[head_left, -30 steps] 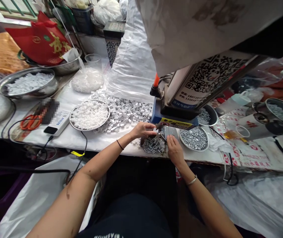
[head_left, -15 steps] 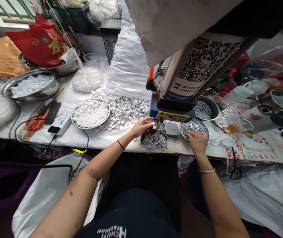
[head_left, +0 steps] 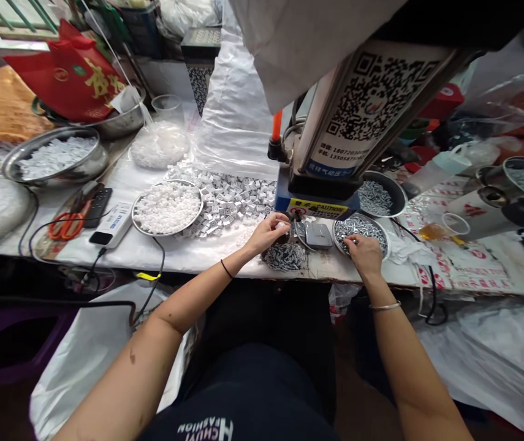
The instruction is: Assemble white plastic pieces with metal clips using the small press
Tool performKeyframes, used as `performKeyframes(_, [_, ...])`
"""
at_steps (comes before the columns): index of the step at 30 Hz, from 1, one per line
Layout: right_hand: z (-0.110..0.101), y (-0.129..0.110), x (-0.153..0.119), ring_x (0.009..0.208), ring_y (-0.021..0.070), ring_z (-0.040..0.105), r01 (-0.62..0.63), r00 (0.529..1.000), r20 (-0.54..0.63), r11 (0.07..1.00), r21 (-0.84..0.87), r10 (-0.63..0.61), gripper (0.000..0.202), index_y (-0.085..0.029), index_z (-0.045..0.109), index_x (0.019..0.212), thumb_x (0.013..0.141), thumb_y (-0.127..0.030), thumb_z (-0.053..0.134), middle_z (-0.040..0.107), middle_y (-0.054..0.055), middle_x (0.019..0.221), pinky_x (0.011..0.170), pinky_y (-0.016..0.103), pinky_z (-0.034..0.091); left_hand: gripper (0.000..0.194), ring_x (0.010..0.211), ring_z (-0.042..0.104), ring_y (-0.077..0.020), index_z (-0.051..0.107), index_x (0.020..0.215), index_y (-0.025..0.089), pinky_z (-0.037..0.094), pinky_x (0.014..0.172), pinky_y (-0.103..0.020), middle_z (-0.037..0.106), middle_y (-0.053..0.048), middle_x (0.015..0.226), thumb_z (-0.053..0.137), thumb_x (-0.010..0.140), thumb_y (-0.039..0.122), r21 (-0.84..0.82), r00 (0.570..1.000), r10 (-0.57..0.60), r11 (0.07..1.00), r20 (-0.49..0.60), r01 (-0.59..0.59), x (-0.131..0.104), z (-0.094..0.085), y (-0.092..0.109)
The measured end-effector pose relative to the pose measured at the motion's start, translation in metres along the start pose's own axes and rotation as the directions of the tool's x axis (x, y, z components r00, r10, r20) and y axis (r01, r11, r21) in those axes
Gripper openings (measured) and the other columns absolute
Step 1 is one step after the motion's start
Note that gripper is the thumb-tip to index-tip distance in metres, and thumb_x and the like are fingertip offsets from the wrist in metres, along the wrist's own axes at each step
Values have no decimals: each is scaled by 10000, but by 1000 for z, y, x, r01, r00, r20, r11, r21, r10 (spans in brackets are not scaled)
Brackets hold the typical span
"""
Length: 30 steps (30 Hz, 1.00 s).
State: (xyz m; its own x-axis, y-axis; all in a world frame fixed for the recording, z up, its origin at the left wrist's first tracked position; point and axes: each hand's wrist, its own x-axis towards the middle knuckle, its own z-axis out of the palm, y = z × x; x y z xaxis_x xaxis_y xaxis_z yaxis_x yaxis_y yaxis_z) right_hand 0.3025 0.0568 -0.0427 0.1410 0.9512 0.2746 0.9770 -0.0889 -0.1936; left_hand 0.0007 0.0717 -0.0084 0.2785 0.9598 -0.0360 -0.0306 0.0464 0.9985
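Note:
My left hand [head_left: 268, 234] is closed in a pinch on a small white plastic piece [head_left: 281, 225], just in front of the press [head_left: 317, 207] with its yellow caution label. Below those fingers lies a heap of small metal pins [head_left: 284, 257]. Over the near side of a round metal plate [head_left: 387, 245] filled with similar metal pins [head_left: 361, 227] is my right hand [head_left: 365, 254]. Its thumb and fingertips are pressed together; a tiny dark bit shows at the tips, too small to name. Between the two hands sits a flat grey metal block [head_left: 318, 234].
Left of the press, loose white square pieces [head_left: 231, 199] cover the table beside a plate of white parts [head_left: 167, 208]. A power strip [head_left: 111, 226] and orange-handled scissors [head_left: 66, 225] lie farther left. A dark bowl of metal parts [head_left: 376, 197] stands behind the right plate.
My right hand has lifted slightly from among the pins, its fingertips now pinched together. The white piece in my left hand is turned and more covered by the fingers. The view has shifted slightly.

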Motion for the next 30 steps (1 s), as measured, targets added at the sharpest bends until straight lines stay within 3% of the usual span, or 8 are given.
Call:
performKeyframes(7, [-8, 7, -5, 710, 223, 527, 43, 987, -154, 997, -64, -52, 341, -158, 694, 934, 868, -372, 436, 610, 102, 707, 615, 306, 342, 498, 677, 539, -62, 343, 1026, 207, 449, 671, -228, 587, -68, 1106, 702, 702, 325, -139, 995, 5, 990, -102, -19, -4, 6, -10])
performKeyframes(9, [-12, 4, -8, 721, 226, 551, 33, 983, -179, 999, 16, -30, 352, -156, 689, 981, 873, -362, 424, 642, 108, 741, 653, 313, 379, 462, 889, 571, -115, 369, 1015, 208, 450, 801, -271, 546, -82, 1173, 700, 708, 309, -41, 980, 106, 993, -166, -115, -12, 6, -11])
performKeyframes(12, [-19, -8, -18, 750, 225, 592, 14, 987, -160, 974, 225, 22, 330, -168, 692, 953, 862, -371, 447, 686, 104, 826, 721, 338, 430, 247, 1063, 509, -183, 514, 887, 185, 389, 928, -327, 541, -75, 1111, 664, 749, 324, 320, 939, 269, 928, -216, -192, -34, 8, -14])
performKeyframes(15, [-26, -28, -32, 700, 201, 630, -88, 993, -20, 839, 537, 116, 288, -178, 672, 906, 827, -408, 516, 699, 78, 848, 709, 343, 481, 185, 946, 515, -209, 628, 743, 181, 389, 882, -360, 549, -60, 927, 679, 729, 357, 626, 939, 299, 768, -169, -131, -53, 12, -19])
performKeyframes(19, [-34, -64, -50, 704, 192, 658, -245, 969, 189, 553, 796, 158, 298, -177, 632, 892, 739, -432, 645, 696, 44, 758, 694, 334, 522, 116, 864, 518, -197, 677, 732, 191, 387, 835, -359, 568, -52, 861, 631, 770, 291, 710, 952, 267, 699, -150, -84, -61, 17, -21])
performKeyframes(22, [-40, -94, -62, 721, 183, 663, -296, 955, 265, 373, 879, 133, 309, -181, 633, 874, 683, -410, 714, 702, 34, 756, 705, 322, 534, 149, 843, 534, -180, 672, 766, 178, 402, 813, -329, 600, -54, 852, 567, 816, 271, 565, 954, 257, 815, -158, -126, -60, 15, -15])
performKeyframes(25, [-44, -126, -71, 747, 179, 668, -285, 958, 271, 251, 925, 91, 249, -189, 645, 806, 679, -389, 722, 709, 31, 792, 736, 321, 543, 178, 718, 550, -143, 673, 821, 163, 426, 683, -275, 636, -40, 784, 586, 799, 316, 167, 982, 63, 985, -178, -33, -61, 13, -10])
performKeyframes(30, [-42, -162, -73, 804, 195, 675, -231, 973, 226, 216, 949, 48, 199, -206, 655, 793, 703, -379, 695, 720, 30, 838, 776, 335, 547, 275, 550, 497, -76, 691, 799, 120, 373, 525, -214, 637, -20, 666, 737, 645, 343, -409, 960, -267, 887, -78, 214, -63, 16, -3])
